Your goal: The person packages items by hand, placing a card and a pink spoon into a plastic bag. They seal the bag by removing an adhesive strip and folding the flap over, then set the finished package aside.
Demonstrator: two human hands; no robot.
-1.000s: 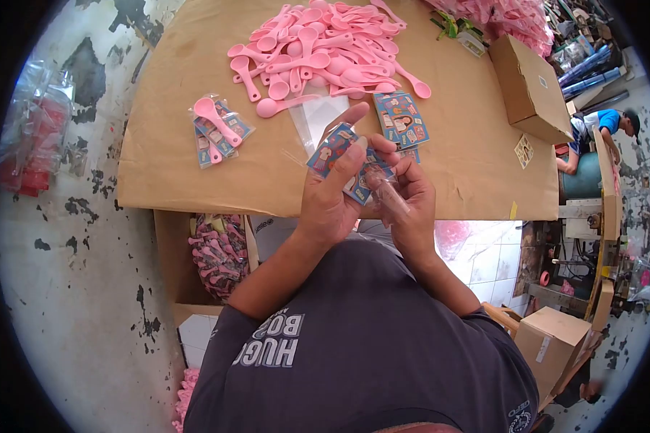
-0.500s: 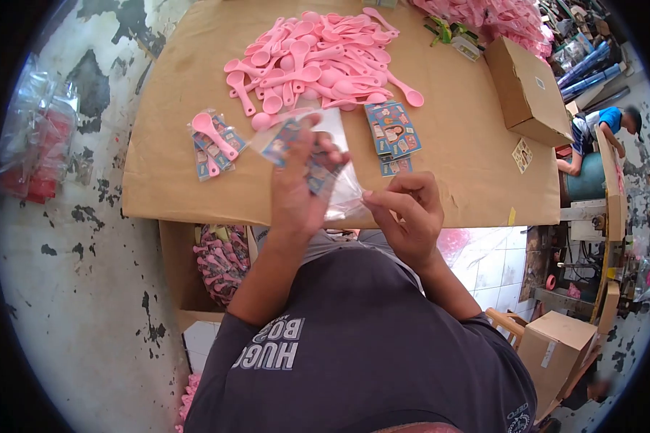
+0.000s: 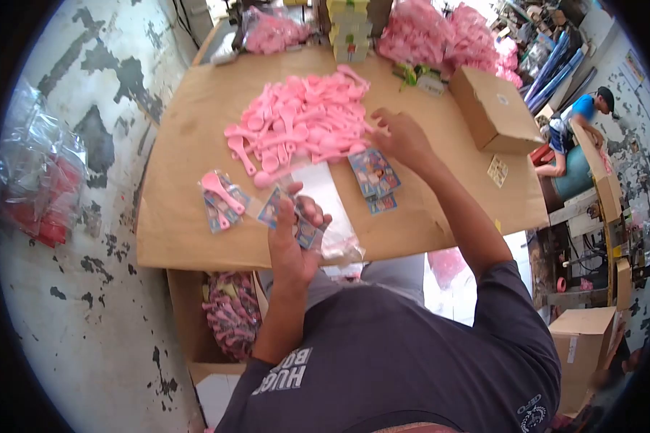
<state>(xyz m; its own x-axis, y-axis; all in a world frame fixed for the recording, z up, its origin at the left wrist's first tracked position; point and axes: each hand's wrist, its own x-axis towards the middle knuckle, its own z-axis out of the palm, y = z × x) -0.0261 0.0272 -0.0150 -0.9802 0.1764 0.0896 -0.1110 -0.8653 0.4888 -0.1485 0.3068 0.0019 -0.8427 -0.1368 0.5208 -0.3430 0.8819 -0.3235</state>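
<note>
My left hand (image 3: 295, 242) is wrapped round a blue printed card in a clear bag (image 3: 269, 209), near the table's front edge. My right hand (image 3: 404, 138) is raised over the right side of the pink spoon pile (image 3: 296, 123), its fingers curled apart with nothing seen between them. Below my right hand lies a stack of blue printed cards (image 3: 374, 173). Clear plastic bags (image 3: 328, 209) lie flat between the left hand and that stack. To the left, a pink spoon (image 3: 222, 192) rests on bagged blue cards (image 3: 217, 215).
A cardboard box (image 3: 492, 108) stands at the table's right, with a small printed sheet (image 3: 497, 171) before it. Pink bagged goods (image 3: 419, 32) and stacked yellow-green boxes (image 3: 350, 29) are at the back. Another person (image 3: 581, 123) sits far right. Plastic bags (image 3: 43, 173) hang left.
My right hand has moved from the clear bags up and away to the spoon pile's right side. My left hand still holds the bagged card. The view has shifted, showing more of the table's back.
</note>
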